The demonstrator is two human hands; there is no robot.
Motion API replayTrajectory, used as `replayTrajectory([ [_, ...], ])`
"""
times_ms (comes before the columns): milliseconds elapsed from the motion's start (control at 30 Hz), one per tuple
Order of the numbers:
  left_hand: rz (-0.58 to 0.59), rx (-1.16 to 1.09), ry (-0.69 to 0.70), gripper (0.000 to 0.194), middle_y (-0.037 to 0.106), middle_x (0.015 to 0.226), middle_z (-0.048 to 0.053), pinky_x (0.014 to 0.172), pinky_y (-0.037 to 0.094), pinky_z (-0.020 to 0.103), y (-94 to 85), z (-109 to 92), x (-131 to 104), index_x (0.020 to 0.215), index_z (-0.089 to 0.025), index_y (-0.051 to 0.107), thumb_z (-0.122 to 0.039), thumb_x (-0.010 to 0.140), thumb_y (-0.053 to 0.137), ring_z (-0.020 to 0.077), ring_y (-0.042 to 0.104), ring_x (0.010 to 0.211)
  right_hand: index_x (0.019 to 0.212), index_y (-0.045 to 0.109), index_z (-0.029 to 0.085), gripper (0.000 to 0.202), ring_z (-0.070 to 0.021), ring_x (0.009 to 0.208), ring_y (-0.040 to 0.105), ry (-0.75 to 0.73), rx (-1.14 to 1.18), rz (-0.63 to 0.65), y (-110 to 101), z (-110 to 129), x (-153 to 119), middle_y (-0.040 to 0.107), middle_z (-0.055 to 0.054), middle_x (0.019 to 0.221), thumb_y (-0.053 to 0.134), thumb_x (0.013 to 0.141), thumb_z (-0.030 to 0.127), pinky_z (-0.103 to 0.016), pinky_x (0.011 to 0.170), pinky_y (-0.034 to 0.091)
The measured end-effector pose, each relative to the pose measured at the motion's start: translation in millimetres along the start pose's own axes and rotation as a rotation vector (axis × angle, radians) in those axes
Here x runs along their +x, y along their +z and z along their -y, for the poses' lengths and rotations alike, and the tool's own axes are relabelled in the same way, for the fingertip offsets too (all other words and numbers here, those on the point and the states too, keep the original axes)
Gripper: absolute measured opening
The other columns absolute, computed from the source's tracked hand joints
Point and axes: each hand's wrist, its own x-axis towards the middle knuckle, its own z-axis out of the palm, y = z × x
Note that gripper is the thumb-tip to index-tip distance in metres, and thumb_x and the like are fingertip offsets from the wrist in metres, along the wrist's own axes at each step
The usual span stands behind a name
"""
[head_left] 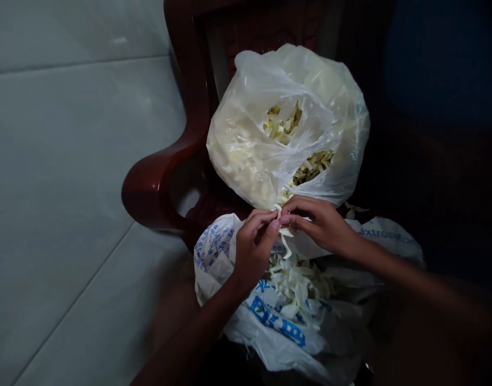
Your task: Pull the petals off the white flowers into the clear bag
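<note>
Pinched between our left hand [252, 247] and right hand [320, 221], a pale flower [286, 247] hangs over loose blossoms [297, 284] ringed by the printed sack [217, 262]; just beyond, we see a translucent bag [240, 126] bulging on the red-brown chair [145, 185]!

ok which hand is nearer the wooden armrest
Left. The left hand is apart from the armrest, to its right in the picture; the right hand is farther over, beyond the left.

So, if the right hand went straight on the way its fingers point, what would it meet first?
Probably the fingertips of the left hand, just ahead, with the pale flower piece between the two hands. Depth is unclear, so the flower piece might be met first.
</note>
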Motion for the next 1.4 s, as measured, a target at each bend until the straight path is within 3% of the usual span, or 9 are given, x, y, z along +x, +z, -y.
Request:
replayTrajectory([
  [200, -0.029, 0.064, 0.050, 0.016, 0.060, 0.095, 0.007, 0.079, 0.047, 0.027, -2.2, -0.1, 0.3, 0.094, -0.017, 0.064, -0.022, 0.085, 0.052, 0.0163, 0.059, 0.090, 0.091, 0.064, 0.020, 0.014, -0.0151, 0.083, 0.058, -0.045, -0.034, -0.005, 1.0, 5.2, -1.1, 0.063, -0.005, 0.091, 0.056, 0.084, 0.029, -0.027, 0.073, 0.045],
  [400, -0.104, 0.243, 0.077, 0.025, 0.060, 0.087, 0.004, 0.075, 0.048, 0.026, 3.4, -0.6, -2.0, 0.109, -0.021, 0.056, -0.021, 0.085, 0.052, 0.0141, 0.060, 0.082, 0.072, 0.065, 0.019, 0.007, -0.0159, 0.088, 0.057, 0.107, 0.176, -0.095, 7.6, 13.2, -2.5, 0.058, -0.005, 0.098, 0.062, 0.077, 0.022, -0.027, 0.071, 0.045],
  [533, -0.353, 0.055, 0.079, 0.031, 0.055, 0.076, -0.002, 0.064, 0.049, 0.022, -8.3, 1.0, 12.8, 0.105, -0.021, 0.041, -0.015, 0.079, 0.056, 0.0105, 0.060, 0.068, 0.068, 0.064, 0.019, 0.008, -0.0165, 0.086, 0.057, 0.104, 0.328, -0.147, 11.3, 23.3, -4.5, 0.060, -0.006, 0.097, 0.063, 0.076, 0.021, -0.029, 0.072, 0.045],
  [633, -0.572, -0.078, 0.120, 0.040, 0.054, 0.076, -0.003, 0.072, 0.050, 0.025, -32.3, 8.8, 31.8, 0.097, -0.022, 0.036, -0.005, 0.068, 0.057, 0.0097, 0.059, 0.070, 0.064, 0.061, 0.021, 0.010, -0.0172, 0.083, 0.057, 0.075, 0.455, -0.341, 1.2, 28.4, -5.7, 0.060, -0.004, 0.091, 0.063, 0.074, 0.020, -0.029, 0.067, 0.047],
  [767, -0.721, -0.283, -0.079, 0.031, 0.053, 0.073, -0.004, 0.061, 0.049, 0.023, -57.8, 21.6, 48.5, 0.086, -0.022, 0.035, -0.007, 0.066, 0.053, 0.0087, 0.056, 0.061, 0.068, 0.057, 0.022, 0.010, -0.0125, 0.063, 0.052, 0.112, 0.506, -0.533, -25.6, 29.0, -6.3, 0.060, -0.003, 0.084, 0.058, 0.078, 0.020, -0.024, 0.047, 0.038],
  [900, -0.593, -0.142, -0.116, 0.021, 0.054, 0.075, -0.003, 0.060, 0.047, 0.020, -48.6, 22.0, 43.2, 0.088, -0.019, 0.044, -0.012, 0.072, 0.056, 0.0078, 0.055, 0.062, 0.066, 0.059, 0.019, 0.022, -0.0118, 0.057, 0.050, 0.100, 0.147, -0.087, -28.4, 26.4, -5.8, 0.058, -0.001, 0.066, 0.054, 0.084, 0.030, -0.025, 0.049, 0.036],
  [967, -0.454, -0.020, -0.073, 0.018, 0.056, 0.078, -0.001, 0.065, 0.048, 0.022, -33.2, 17.0, 33.6, 0.091, -0.019, 0.049, -0.017, 0.076, 0.058, 0.0099, 0.058, 0.070, 0.063, 0.058, 0.018, 0.026, -0.0120, 0.062, 0.052, 0.072, -0.060, 0.022, -15.4, 23.9, -5.4, 0.060, -0.002, 0.068, 0.056, 0.084, 0.033, -0.026, 0.058, 0.040],
  [1167, -0.127, 0.056, 0.014, 0.020, 0.063, 0.095, 0.005, 0.081, 0.051, 0.027, 8.0, 6.0, 1.7, 0.101, -0.019, 0.055, -0.021, 0.081, 0.057, 0.0151, 0.063, 0.089, 0.087, 0.061, 0.020, 0.014, -0.0118, 0.066, 0.052, 0.024, -0.132, -0.116, 14.2, 16.7, -5.5, 0.060, -0.002, 0.078, 0.056, 0.084, 0.033, -0.024, 0.059, 0.039],
  [1400, -0.083, -0.196, -0.132, 0.034, 0.065, 0.106, 0.007, 0.088, 0.049, 0.028, 12.0, 7.9, -1.7, 0.114, -0.019, 0.055, -0.023, 0.081, 0.059, 0.0164, 0.062, 0.099, 0.084, 0.060, 0.019, 0.017, -0.0137, 0.073, 0.056, 0.085, -0.041, -0.178, 8.7, 8.3, -0.7, 0.059, -0.003, 0.081, 0.060, 0.081, 0.036, -0.025, 0.062, 0.043],
])
